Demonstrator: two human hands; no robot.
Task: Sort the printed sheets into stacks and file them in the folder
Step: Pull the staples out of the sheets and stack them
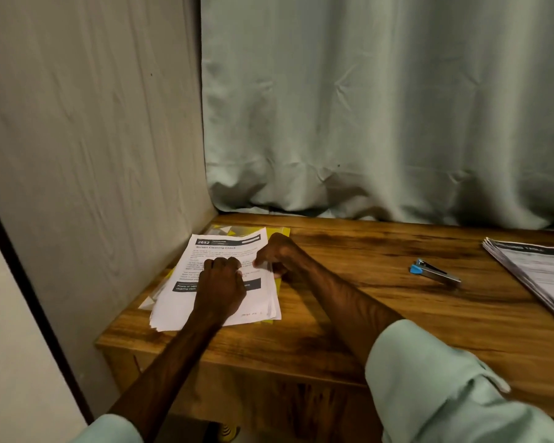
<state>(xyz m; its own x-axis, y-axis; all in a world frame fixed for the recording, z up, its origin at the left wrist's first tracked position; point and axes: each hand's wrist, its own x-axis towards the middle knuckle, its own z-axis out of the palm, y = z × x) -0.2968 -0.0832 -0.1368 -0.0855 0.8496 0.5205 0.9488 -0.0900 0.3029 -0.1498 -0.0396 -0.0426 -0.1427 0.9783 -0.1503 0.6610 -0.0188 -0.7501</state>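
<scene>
A stack of white printed sheets (186,302) lies on a yellow folder (280,233) at the table's far left corner. My left hand (221,282) presses down on the middle of the top sheet, fingers curled. At the stack's right edge my right hand (279,254) pinches a thin clear flap or sheet edge; which it is cannot be told. A second stack of printed sheets (544,273) rests at the table's right edge.
A blue and black stapler (434,271) lies on the wooden table (349,308) between the two stacks. A grey panel stands along the left, and a pale green curtain (381,107) hangs behind the table.
</scene>
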